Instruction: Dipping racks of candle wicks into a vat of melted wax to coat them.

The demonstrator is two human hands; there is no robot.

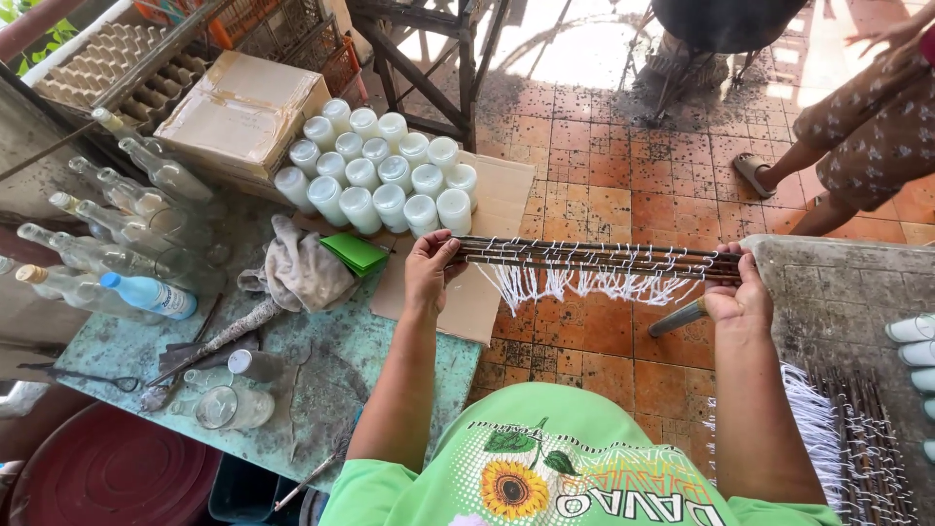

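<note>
A bundle of thin dark metal rods [594,259] with white wicks hanging from them is held level in front of me. My left hand [430,270] grips the bundle's left end, and my right hand [738,293] grips its right end. The white wicks [575,284] dangle in a fringe below the rods, over the orange tiled floor. Just beyond my left hand stand several white candles [375,175] in a tight cluster on a sheet of cardboard [506,195].
A worn green table [331,360] holds several clear glass bottles [117,229], a grey rag [297,268], green paper and a jar. More wicked rods [857,438] lie on a grey surface at right. A cardboard box [243,107] and egg trays sit behind. Another person stands at the top right.
</note>
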